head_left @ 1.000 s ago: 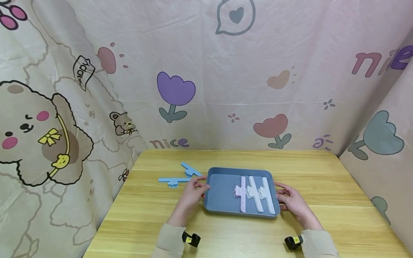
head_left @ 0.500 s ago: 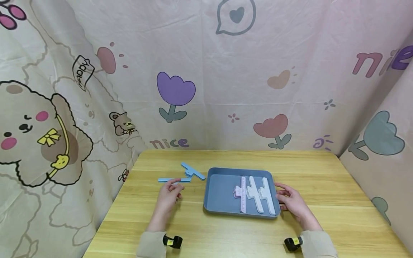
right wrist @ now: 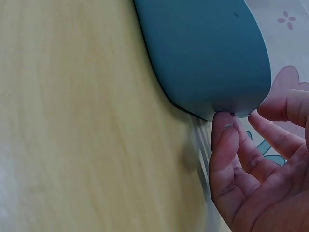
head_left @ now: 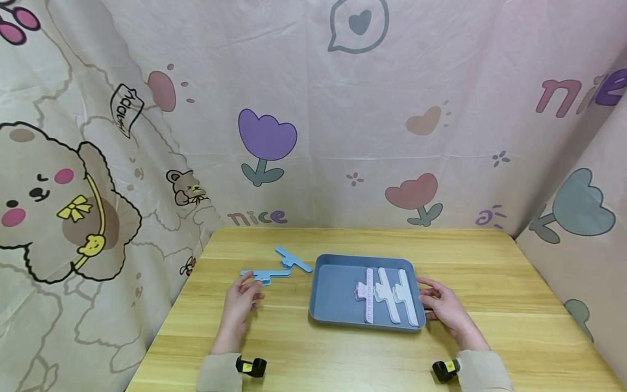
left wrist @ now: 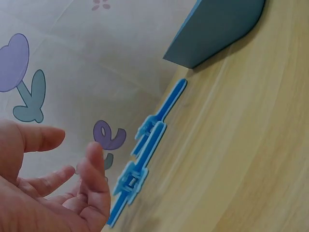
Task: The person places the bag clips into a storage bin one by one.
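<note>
A grey-blue tray (head_left: 333,296) holds a pink-purple ruler-edged clip (head_left: 369,305) and two white bar clips, one in the middle (head_left: 390,299) and one on the right (head_left: 407,299). Two light blue bar clips lie on the table left of the tray: a near one (head_left: 275,274) and a slanted far one (head_left: 299,263). My left hand (head_left: 238,299) hovers by the near blue clip's left end, its fingers loosely bent and holding nothing. At the tray's right side, the fingertips of my right hand (head_left: 443,307) touch the outer wall; in the right wrist view the thumb is near its rim.
The wooden table (head_left: 362,359) ends at the back against a printed cloth curtain (head_left: 352,190), which also hangs at both sides. A black wrist camera (head_left: 252,367) sits on the left sleeve and another black camera (head_left: 444,370) on the right.
My left hand has left the tray's left edge and moved left, past the blue clips to the near one's left end. The right hand and the tray have stayed in place.
</note>
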{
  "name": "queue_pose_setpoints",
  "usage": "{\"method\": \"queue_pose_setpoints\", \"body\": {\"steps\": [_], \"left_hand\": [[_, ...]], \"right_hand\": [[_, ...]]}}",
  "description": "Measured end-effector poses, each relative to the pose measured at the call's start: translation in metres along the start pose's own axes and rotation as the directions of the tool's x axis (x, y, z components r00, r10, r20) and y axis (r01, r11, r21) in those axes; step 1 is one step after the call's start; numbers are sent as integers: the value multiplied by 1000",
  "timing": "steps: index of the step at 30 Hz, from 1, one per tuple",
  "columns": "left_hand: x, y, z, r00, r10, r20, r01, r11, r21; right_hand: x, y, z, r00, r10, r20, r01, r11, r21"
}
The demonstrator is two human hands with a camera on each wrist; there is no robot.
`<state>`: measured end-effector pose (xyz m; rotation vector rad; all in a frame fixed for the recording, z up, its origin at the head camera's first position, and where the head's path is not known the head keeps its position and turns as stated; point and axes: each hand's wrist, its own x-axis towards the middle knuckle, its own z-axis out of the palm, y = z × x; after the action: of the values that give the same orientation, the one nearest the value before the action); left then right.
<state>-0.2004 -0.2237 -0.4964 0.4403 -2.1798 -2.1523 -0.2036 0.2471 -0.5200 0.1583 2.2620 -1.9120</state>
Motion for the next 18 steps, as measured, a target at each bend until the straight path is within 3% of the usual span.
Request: {"method": "queue_pose_setpoints", "body": {"steps": [8, 18], "left_hand": [[8, -11, 1, 999, -42, 34, 45, 996, -83], [22, -21, 5, 994, -108, 21, 109, 991, -74]], "right_hand": [[0, 0, -1, 1000, -8, 1, 8, 1000, -8], [-1, 0, -1, 1000, -15, 7, 15, 1000, -26]]}}
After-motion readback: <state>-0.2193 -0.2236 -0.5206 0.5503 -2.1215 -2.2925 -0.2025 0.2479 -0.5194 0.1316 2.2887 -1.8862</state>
